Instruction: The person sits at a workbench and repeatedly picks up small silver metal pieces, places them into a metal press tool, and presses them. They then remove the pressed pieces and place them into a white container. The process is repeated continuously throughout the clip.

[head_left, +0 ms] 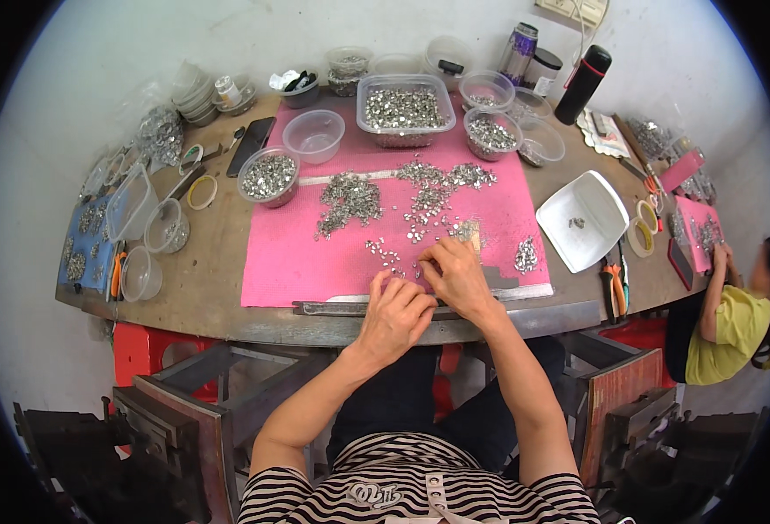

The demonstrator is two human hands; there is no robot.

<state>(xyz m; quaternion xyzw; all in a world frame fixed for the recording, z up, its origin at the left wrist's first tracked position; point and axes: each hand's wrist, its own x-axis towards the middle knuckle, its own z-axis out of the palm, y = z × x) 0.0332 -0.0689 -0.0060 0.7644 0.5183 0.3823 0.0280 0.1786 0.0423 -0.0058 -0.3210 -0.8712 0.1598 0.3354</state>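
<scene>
Head view: clock read from the middle of the pink mat (pixel 280 253), with 12 pointing away from the person.
Left hand (pixel 398 316): at 6 o'clock, fingers loosely curled and fingertips down at the mat; whether a piece is pinched there cannot be told.
Right hand (pixel 457 275): between 4 and 5 o'clock, fingers bent and drawn close together, pointing down just beside the left hand; its hold is too small to make out.
Loose scatter (pixel 383 254): small silvery pieces spread thinly towards 6 o'clock, just beyond the left fingertips.
Large heaps: one heap (pixel 350 203) at 10 o'clock and a broken-up heap (pixel 429 194) at 1, both untouched by the hands; these look like the bulk left to go through.
Small heap (pixel 525 254): at 4 o'clock, apart from the others; perhaps a finished portion, though that is uncertain.
White tray (pixel 596 196): at 3 o'clock on the tabletop (pixel 210 271), with only a few pieces inside.
Square tub (pixel 402 131): at 12, well filled with similar pieces.
Round tub (pixel 271 202): at 9 to 10, also well filled.
Progress: apparently well short of done.
</scene>
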